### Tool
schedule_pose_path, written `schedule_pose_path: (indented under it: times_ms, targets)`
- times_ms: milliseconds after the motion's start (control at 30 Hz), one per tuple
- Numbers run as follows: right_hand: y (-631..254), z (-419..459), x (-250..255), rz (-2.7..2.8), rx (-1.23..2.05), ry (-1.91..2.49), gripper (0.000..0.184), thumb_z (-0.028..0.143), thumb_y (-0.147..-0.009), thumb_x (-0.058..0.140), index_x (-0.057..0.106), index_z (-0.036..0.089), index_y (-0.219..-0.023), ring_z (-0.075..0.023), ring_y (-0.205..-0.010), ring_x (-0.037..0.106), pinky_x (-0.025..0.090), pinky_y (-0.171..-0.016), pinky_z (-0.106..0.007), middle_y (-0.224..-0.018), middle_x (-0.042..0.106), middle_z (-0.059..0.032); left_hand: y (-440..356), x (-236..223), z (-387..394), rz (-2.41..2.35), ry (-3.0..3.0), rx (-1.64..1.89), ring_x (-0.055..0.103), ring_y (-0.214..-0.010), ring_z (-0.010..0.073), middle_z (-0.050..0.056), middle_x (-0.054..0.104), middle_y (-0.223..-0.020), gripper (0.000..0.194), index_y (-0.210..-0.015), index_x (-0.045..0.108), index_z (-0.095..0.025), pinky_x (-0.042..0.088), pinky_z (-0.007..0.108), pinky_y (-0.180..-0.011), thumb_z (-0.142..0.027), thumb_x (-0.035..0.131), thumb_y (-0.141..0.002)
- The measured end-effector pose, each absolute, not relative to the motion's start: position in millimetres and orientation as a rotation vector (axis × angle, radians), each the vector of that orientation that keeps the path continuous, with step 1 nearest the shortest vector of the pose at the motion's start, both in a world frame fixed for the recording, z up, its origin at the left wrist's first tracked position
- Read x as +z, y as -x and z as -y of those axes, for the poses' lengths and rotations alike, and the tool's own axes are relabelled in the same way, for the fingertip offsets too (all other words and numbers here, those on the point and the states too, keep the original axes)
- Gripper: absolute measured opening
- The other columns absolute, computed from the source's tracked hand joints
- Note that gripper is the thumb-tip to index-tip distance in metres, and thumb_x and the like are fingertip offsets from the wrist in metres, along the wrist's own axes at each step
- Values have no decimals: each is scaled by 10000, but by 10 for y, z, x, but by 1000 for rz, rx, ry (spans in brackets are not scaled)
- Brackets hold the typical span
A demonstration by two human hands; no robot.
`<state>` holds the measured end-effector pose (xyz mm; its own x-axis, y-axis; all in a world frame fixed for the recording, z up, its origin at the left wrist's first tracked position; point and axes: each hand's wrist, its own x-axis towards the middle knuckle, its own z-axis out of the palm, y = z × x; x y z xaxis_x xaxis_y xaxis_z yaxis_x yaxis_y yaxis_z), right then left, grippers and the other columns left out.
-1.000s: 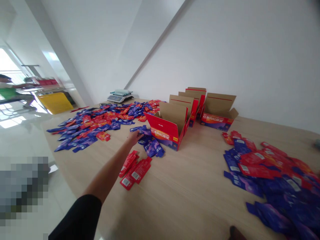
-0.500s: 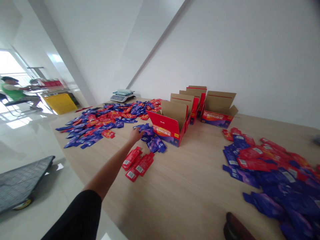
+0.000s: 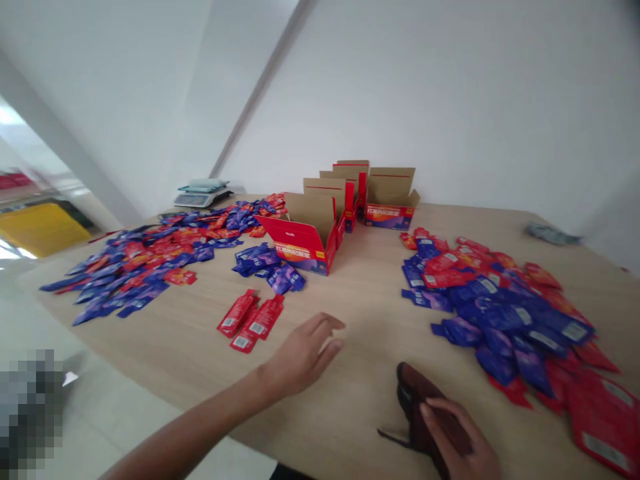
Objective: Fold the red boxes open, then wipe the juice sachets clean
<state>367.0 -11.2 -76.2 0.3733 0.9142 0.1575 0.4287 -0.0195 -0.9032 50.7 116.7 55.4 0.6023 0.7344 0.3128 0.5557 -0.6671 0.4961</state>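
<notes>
My left hand (image 3: 305,350) hovers over the middle of the table, fingers loosely bent and apart, with nothing between them. Just left of it lie several red sachets (image 3: 253,321) with barcode labels. Beyond those, a small group of purple-blue sachets (image 3: 270,265) touches the front of an open red carton (image 3: 307,252). At the lower right, my right hand (image 3: 467,443) has its thumb and fingers on a dark brown, leather-like item (image 3: 413,397). A thin dark strip sticks out from that item's left side; its exact kind is unclear.
A big mixed sachet heap (image 3: 150,250) covers the table's left side, a second heap (image 3: 500,310) the right. More open cartons (image 3: 390,217) stand near the wall. A scale (image 3: 200,195) sits at the far left; a grey crumpled thing (image 3: 553,233) lies far right.
My left hand has left the purple sachets by the carton and come back toward me, to the right. My right hand has come into view on the brown item. The view has turned right.
</notes>
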Motion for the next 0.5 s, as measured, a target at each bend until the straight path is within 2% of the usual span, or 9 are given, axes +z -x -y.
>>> schedule_pose_path:
  times_ms: [67, 133, 233, 333, 500]
  targets:
    - [-3588, 219, -688, 1300, 689, 1557, 338, 568, -871, 743, 772, 239, -942, -231, -930, 752, 601, -831, -270, -987, 778, -67, -985, 524, -988, -758, -2539, 570, 687, -1015, 200, 90, 704, -1131, 276, -1228, 624, -230, 552, 313, -921, -347, 403, -1112]
    - [-3486, 358, -615, 1397, 788, 1468, 247, 483, -934, 703, 767, 247, -962, -213, -953, 737, 583, -868, -273, -1002, 761, -60, -1470, 400, -932, -613, -2624, 454, 686, -923, 196, 72, 708, -993, 310, -1083, 654, -219, 550, 308, -859, -337, 369, -1121]
    - [-3369, 560, -560, 1467, 833, 1377, 154, 381, -960, 678, 757, 250, -974, -206, -960, 720, 568, -866, -284, -1001, 746, -59, -2156, 108, -967, -579, -2723, 382, 670, -907, 203, 65, 685, -946, 279, -971, 665, -213, 544, 320, -867, -320, 440, -1096]
    - [-3344, 665, -550, 1455, 798, 1365, 115, 347, -939, 694, 751, 248, -950, -200, -905, 707, 553, -813, -280, -937, 731, -45, -2693, -157, -1071, -613, -2743, 395, 640, -1030, 242, 96, 665, -1093, 127, -1071, 677, -200, 533, 365, -954, -265, 582, -1018]
    - [-3402, 626, -531, 1409, 834, 1361, 130, 375, -906, 726, 757, 252, -931, -188, -868, 694, 537, -805, -280, -900, 726, -26, -3241, -373, -1380, -822, -2719, 492, 527, -1263, 324, 179, 575, -1351, 445, -1391, 567, -134, 464, 465, -1093, -302, 634, -985]
